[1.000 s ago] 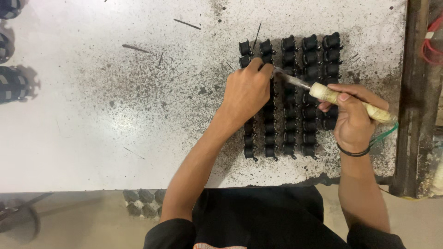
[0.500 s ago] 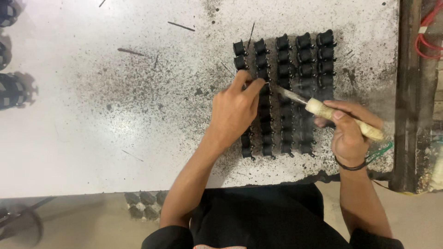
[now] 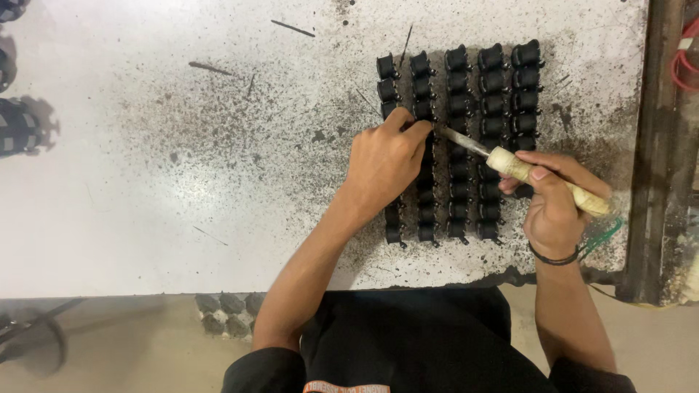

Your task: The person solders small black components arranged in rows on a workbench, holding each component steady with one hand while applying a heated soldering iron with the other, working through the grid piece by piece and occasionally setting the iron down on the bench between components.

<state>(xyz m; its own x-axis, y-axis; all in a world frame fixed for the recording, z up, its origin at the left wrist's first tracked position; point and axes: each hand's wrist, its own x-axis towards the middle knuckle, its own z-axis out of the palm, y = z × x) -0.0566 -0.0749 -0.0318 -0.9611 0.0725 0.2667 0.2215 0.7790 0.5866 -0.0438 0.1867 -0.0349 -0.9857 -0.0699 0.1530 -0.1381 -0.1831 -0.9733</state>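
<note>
the left hand [image 3: 384,161] lies curled over the second column of small black moulded plastic parts [image 3: 460,138], thumb and fingertips pinched narrow on one piece about a third of the way down that column. the pinched piece is mostly hidden under the fingers, so its exact seating cannot be told. the right hand [image 3: 555,200] is closed around the pale, worn wooden handle of a thin metal-bladed hand tool [image 3: 515,166], gripping it near the blade end with the thumb on top; a dark band sits at that wrist. the blade [image 3: 461,140] angles up and left across the rows, and its tip reaches the spot just beside the left fingertips.

the black parts stand in five neat columns on the scuffed white counter [image 3: 182,182], which is heavily speckled with dark grit around them. the work looks to be partway through: the tool is meeting a piece in the upper part of the second column. no visible difference marks treated pieces from untreated ones, so how many are finished cannot be judged.

a few thin dark slivers [image 3: 293,28] lie on the counter beyond the rows, dark round objects [image 3: 20,125] sit at the far left edge, and green wires [image 3: 601,236] trail below the right wrist.
</note>
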